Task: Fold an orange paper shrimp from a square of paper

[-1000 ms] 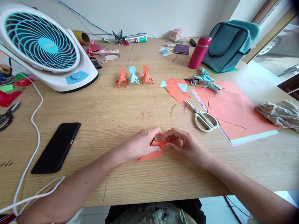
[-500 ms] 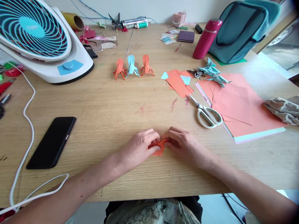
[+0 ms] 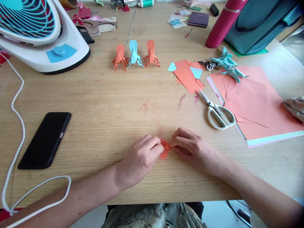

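Note:
Near the table's front edge lies a small folded piece of orange paper (image 3: 164, 154), partly covered by my fingers. My left hand (image 3: 145, 154) is closed, its fingertips pinching the left side of the paper. From the right, my right hand (image 3: 193, 149) pinches the paper's right corner between thumb and fingers. Farther back stand three folded paper figures with thin legs: an orange one (image 3: 120, 57), a light blue one (image 3: 134, 54) and another orange one (image 3: 152, 53).
White-handled scissors (image 3: 220, 117) lie right of my hands, beside stacked coloured paper (image 3: 280, 123) and orange offcuts (image 3: 187, 76). A black phone (image 3: 45, 141) and a white cable (image 3: 17, 110) are on the left. A fan (image 3: 66, 41), a pink bottle (image 3: 225, 23) and a teal bag (image 3: 256, 28) stand behind.
My view has tilted down and closer. My left fingers have drawn together on the paper, and more of its upper part shows between my hands.

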`<state>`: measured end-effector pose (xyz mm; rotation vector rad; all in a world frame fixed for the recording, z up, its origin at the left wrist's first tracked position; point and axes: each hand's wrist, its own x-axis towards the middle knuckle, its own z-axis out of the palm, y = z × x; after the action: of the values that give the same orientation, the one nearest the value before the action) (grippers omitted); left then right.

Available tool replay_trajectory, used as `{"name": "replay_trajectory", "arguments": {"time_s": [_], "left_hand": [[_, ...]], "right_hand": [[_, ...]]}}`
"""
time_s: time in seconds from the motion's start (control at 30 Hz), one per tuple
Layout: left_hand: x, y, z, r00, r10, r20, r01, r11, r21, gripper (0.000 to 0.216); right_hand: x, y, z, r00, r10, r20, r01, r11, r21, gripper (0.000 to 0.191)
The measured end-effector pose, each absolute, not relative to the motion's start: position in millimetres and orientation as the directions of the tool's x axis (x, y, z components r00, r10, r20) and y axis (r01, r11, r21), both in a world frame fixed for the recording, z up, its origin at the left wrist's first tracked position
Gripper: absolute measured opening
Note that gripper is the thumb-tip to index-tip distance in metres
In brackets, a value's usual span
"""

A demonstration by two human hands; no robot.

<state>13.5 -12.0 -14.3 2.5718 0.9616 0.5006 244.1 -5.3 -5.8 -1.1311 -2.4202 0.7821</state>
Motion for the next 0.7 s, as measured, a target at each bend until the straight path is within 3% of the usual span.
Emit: {"name": "replay_trajectory", "arguments": {"time_s": [0.17,0.4,0.7], "left_hand": [[14,-12,-16,0.714,0.645,0.272,0.557,-0.759,0.338,0.022],[20,-5,-15,0.689,0.707,0.160,0.587,-0.674,0.449,0.018],[26,-6,-15,0.651,0.740,0.169,0.603,-0.639,0.477,0.012]], "right_hand": [[251,-4,-4,-0.669,0.739,0.085,0.547,0.567,-0.616,0.021],[250,-3,-4,-0.618,0.781,0.092,0.563,0.522,-0.641,0.020],[246,-5,-6,-0.594,0.800,0.086,0.587,0.504,-0.633,0.018]]}}
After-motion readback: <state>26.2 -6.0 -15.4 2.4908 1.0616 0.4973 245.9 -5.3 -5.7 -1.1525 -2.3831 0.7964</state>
